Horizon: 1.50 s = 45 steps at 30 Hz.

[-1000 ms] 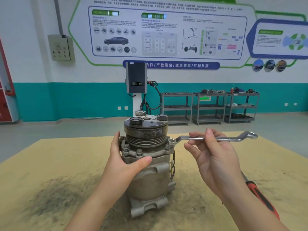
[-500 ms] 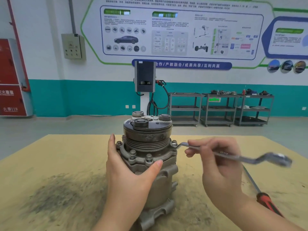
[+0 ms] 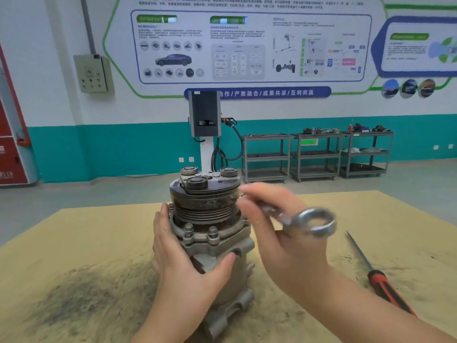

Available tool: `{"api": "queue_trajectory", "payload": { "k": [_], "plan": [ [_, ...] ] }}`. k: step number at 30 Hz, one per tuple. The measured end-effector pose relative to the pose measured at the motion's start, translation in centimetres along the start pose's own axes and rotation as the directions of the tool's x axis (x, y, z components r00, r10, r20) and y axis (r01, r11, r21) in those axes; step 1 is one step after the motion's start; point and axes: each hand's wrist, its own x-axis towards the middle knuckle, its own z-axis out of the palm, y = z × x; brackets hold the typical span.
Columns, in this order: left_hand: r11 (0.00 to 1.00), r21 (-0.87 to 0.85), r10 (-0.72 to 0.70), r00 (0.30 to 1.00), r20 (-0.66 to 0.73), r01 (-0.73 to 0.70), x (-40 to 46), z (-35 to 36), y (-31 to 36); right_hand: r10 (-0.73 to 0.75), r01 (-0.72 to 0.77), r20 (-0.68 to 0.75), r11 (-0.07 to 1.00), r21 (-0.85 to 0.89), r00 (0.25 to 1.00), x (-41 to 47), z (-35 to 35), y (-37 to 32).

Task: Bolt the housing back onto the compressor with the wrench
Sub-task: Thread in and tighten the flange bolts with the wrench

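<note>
The big yellow tabletop [image 3: 74,243] carries the compressor [image 3: 210,233], standing upright near the middle. The left hand [image 3: 183,263] wraps around its left side, fingers behind and thumb pressed on the front, just under the bolted housing [image 3: 210,240]. The right hand [image 3: 279,233] curls its fingers around the wrench [image 3: 309,222], whose ring end points away from the compressor; its other end is hidden. A red screwdriver [image 3: 378,280] lies toward the right edge.
</note>
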Motion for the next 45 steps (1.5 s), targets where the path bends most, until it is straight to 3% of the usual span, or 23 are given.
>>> {"api": "queue_trajectory", "payload": {
  "k": [2,3,5,7,8,13,17,19,20,22,24,26,28,29,33,36,37,39,41,43,45],
  "plan": [
    [0.998,0.055,-0.017,1.0,0.008,0.017,-0.2,-0.8,-0.2,0.302,-0.284,-0.085,0.942,0.18,0.949,1.1,-1.2,0.1],
    [0.997,0.076,-0.021,1.0,0.008,0.02,-0.2,-0.5,-0.1,0.463,-0.422,-0.079,0.855,0.301,0.883,1.8,-1.7,0.2],
    [0.997,0.067,-0.04,0.999,0.026,0.038,0.2,-0.8,-0.2,0.724,-0.609,0.015,0.569,0.552,0.69,2.5,-2.4,1.3],
    [0.998,0.004,-0.069,0.994,0.082,0.068,0.5,-1.3,-0.2,0.859,-0.646,0.102,0.293,0.705,0.502,2.6,-2.6,2.4],
    [0.996,-0.018,-0.082,0.991,0.106,0.084,0.6,-1.6,-0.4,0.892,-0.642,0.127,0.207,0.739,0.434,2.5,-2.6,2.9],
    [0.995,-0.039,-0.087,0.984,0.156,0.094,0.7,-2.2,-1.0,0.941,-0.615,0.225,-0.025,0.788,0.251,1.0,-2.3,4.2],
    [0.998,0.025,-0.062,0.979,0.192,0.058,0.8,-2.6,-1.6,0.92,-0.62,0.298,-0.081,0.78,0.256,0.9,-2.4,4.7],
    [0.998,0.038,-0.061,0.979,0.196,0.055,0.9,-2.6,-1.9,0.899,-0.63,0.268,0.01,0.777,0.345,0.7,-2.4,4.7],
    [0.998,0.038,-0.056,0.98,0.193,0.049,0.9,-2.6,-2.0,0.874,-0.63,0.207,0.135,0.765,0.439,0.3,-2.2,4.6],
    [0.998,0.043,-0.046,0.982,0.185,0.039,1.0,-2.6,-2.1,0.712,-0.543,0.01,0.526,0.654,0.702,-1.0,-1.8,4.2],
    [0.998,0.055,-0.044,0.982,0.181,0.035,0.9,-2.5,-2.1,0.364,-0.283,-0.089,0.836,0.47,0.927,-2.2,-1.4,3.6],
    [0.998,0.057,-0.038,0.983,0.177,0.028,0.8,-2.4,-2.2,0.056,-0.05,-0.017,0.963,0.265,0.998,-2.9,-1.2,2.9],
    [0.999,0.05,-0.022,0.984,0.176,0.014,0.9,-2.2,-2.2,-0.095,0.09,0.086,0.994,0.058,0.992,-3.2,-0.8,2.2],
    [0.999,0.045,-0.018,0.986,0.168,0.011,1.1,-2.1,-2.3,-0.092,0.093,0.124,0.996,0.004,0.988,-3.3,-0.5,1.6],
    [0.998,0.056,-0.008,0.986,0.166,-0.001,1.2,-2.0,-2.6,0.086,-0.089,0.107,0.996,0.03,0.991,-2.2,-0.4,-0.2],
    [0.998,0.069,-0.021,0.986,0.164,0.01,0.9,-2.3,-2.6,0.346,-0.332,-0.029,0.918,0.219,0.938,-0.4,-1.4,-0.5],
    [0.997,0.07,-0.024,0.986,0.164,0.013,1.0,-2.3,-2.6,0.494,-0.447,-0.059,0.825,0.345,0.867,0.2,-1.7,-0.3],
    [0.997,0.08,-0.021,0.986,0.165,0.008,1.0,-2.3,-2.7,0.755,-0.604,-0.024,0.543,0.583,0.655,1.1,-2.2,0.6],
    [0.996,0.084,-0.02,0.986,0.166,0.006,1.0,-2.2,-2.7,0.884,-0.635,0.085,0.26,0.728,0.46,1.4,-2.7,1.7],
    [0.996,0.087,-0.02,0.986,0.168,0.006,1.0,-2.3,-2.7,0.92,-0.617,0.17,0.093,0.782,0.353,1.4,-2.7,2.5],
    [0.996,0.091,-0.025,0.985,0.172,0.009,1.0,-2.3,-2.6,0.92,-0.616,0.228,0.018,0.788,0.318,1.2,-2.5,3.1]
  ]
}}
